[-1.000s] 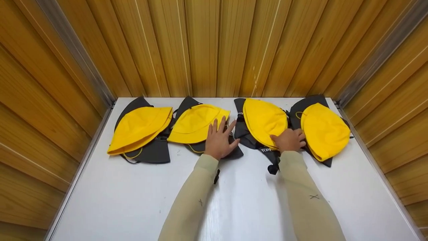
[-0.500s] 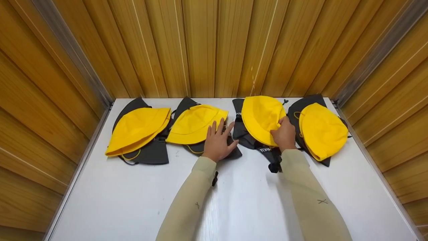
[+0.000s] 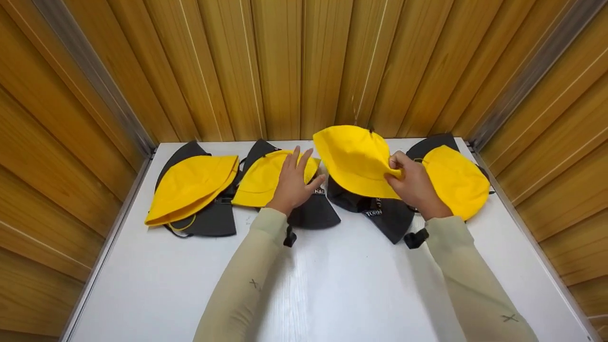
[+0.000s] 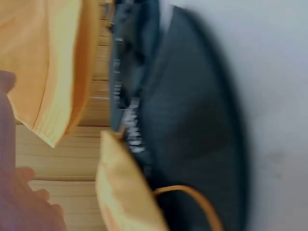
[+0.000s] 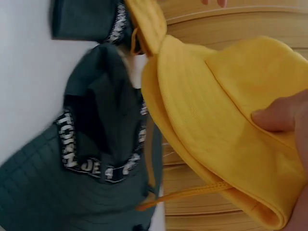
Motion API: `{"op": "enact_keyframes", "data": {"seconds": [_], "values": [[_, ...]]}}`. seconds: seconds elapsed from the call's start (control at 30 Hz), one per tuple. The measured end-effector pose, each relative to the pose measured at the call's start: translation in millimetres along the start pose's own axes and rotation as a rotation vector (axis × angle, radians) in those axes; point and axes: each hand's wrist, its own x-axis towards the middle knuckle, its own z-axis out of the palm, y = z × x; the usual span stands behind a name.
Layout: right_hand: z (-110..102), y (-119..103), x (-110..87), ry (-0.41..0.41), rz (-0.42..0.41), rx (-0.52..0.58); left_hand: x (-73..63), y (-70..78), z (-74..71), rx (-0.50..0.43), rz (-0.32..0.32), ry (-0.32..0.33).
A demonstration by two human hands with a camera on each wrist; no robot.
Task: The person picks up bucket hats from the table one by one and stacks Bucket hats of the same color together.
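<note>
Right hand (image 3: pixel 417 186): pinches yellow bucket hat (image 3: pixel 354 159) near far edge of table (image 3: pixel 342 285)
Left hand (image 3: pixel 293 184): outstretched above second bucket hat (image 3: pixel 259 181)

Booth-like place: wood-look walls (image 3: pixel 280 66) beyond and either side of fingers (image 3: pixel 295 159), metal corner posts (image 3: pixel 97 76), white tabletop (image 3: pixel 342 289) beneath.

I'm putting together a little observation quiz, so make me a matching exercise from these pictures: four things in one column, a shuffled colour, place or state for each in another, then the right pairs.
Things:
1. right hand
2. leftmost yellow hat
3. tabletop
4. left hand

Descriptions:
A. white
B. fingers extended, gripping nothing
C. pinching the third yellow hat from the left
D. partly over a dark hat

Pairs: 1-C, 2-D, 3-A, 4-B
</note>
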Motion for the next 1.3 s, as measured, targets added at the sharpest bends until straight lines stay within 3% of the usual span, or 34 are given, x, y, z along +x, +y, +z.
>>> {"op": "enact_keyframes", "data": {"seconds": [0.13, 0.23, 0.37, 0.53, 0.7, 0.9, 1.07, 1.3], "values": [[-22, -17, -11.3, -0.021, -0.073, 0.035, 5.0, 3.4, -34.2, -0.107, 0.042, 0.033], [-37, -29, -20.0, -0.061, -0.110, 0.073, 5.5, 7.5, -59.4, -0.175, 0.086, 0.002], [-52, -44, -28.5, -0.123, -0.172, 0.101, 1.1, 11.7, -86.4, -0.290, 0.123, -0.123], [-62, -64, -36.0, -0.175, -0.246, 0.134, -10.3, 6.2, -106.0, -0.508, 0.196, -0.276], [-64, -81, -33.7, -0.154, -0.279, 0.176, -26.4, -1.5, -123.7, -0.607, 0.258, -0.218], [-73, -91, -24.2, -0.154, -0.199, 0.171, -37.9, 1.5, -150.0, -0.651, 0.309, -0.133], [-77, -95, -22.5, -0.223, -0.154, 0.109, -46.0, 1.6, -171.9, -0.592, 0.325, -0.126], [-63, -111, -19.1, -0.259, -0.181, 0.167, -67.2, -14.1, -210.5, -0.484, 0.266, -0.127]]}}
